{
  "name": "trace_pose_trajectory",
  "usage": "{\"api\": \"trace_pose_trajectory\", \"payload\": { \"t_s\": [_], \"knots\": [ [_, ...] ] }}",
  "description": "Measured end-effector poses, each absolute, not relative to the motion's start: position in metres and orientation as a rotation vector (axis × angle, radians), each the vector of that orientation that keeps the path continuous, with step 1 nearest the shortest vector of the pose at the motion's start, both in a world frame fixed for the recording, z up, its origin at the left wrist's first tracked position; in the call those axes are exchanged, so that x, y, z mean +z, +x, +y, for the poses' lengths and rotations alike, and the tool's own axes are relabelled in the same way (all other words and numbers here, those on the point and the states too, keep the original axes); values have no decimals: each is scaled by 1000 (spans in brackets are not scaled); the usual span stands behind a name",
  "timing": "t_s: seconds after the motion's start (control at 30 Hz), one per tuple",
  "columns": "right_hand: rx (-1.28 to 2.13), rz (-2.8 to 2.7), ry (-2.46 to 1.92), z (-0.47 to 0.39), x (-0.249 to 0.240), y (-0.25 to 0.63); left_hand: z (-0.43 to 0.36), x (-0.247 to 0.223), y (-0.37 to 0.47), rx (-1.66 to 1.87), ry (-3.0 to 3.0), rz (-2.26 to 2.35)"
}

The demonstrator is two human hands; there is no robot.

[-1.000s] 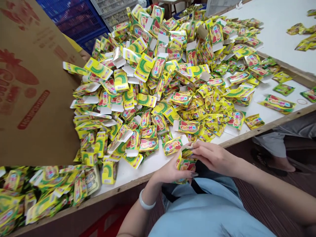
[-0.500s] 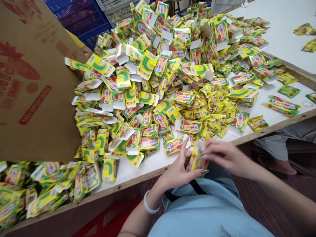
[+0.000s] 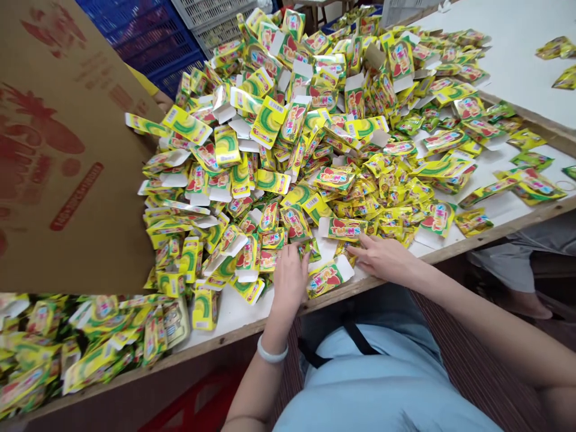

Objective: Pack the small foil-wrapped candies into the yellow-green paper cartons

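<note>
My left hand (image 3: 290,276), with a pale bangle on its wrist, reaches over the near edge of the pile. Its fingertips are apart, close to a green sachet (image 3: 310,249). My right hand (image 3: 387,258) has its fingers stretched out and touches a small yellow sachet (image 3: 345,251). Between the hands, a yellow-and-green carton (image 3: 330,277) with a white flap lies at the table edge. Just above the right fingertips rests another carton (image 3: 344,229). Far right, two filled-looking cartons lie together, one of them a carton (image 3: 537,185) near the edge.
A large heap of cartons (image 3: 270,126) and sachets covers the white table (image 3: 522,36). A big brown cardboard box (image 3: 90,252) stands on the left, with more cartons before it. Blue crates (image 3: 148,42) are stacked behind. A person's leg (image 3: 517,270) shows at right.
The carton that was between my hands has left them, and one more carton lies at the far right. Both hands have moved forward from my lap onto the table.
</note>
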State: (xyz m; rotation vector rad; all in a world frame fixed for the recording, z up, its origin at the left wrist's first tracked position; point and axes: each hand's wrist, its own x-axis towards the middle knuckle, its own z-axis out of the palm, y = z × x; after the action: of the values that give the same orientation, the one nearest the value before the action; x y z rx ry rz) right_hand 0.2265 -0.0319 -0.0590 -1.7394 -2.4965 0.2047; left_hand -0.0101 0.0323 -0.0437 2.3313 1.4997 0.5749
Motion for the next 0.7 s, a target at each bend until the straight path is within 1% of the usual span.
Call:
{"api": "trace_pose_trajectory", "payload": {
  "t_s": [0.13, 0.2, 0.27, 0.37, 0.47, 0.57, 0.63, 0.7],
  "knots": [
    [14, -2565, -1668, -19, -50, 228, 43, -51, -5, 360, 2456, 1647],
    [14, -2468, -1588, -21, -46, 241, 47, -55, -5, 304, 2466, 1639],
    [92, -2242, -1545, -27, -45, 255, 50, -59, -6, 295, 2440, 1603],
    [370, -1821, -1514, -39, -47, 266, 53, -57, -9, 368, 2362, 1517],
    [789, -1527, -1411, -46, -47, 264, 55, -47, -7, 615, 2165, 1414],
    [1132, -1551, -1202, -45, -41, 254, 51, -34, -1, 824, 1884, 1259],
    [1231, -1654, -1090, -41, -37, 246, 43, -26, 4, 773, 1751, 1140],
    [1248, -1696, -1055, -35, -35, 237, 34, -21, 9, 683, 1679, 1060]
  ]
}}
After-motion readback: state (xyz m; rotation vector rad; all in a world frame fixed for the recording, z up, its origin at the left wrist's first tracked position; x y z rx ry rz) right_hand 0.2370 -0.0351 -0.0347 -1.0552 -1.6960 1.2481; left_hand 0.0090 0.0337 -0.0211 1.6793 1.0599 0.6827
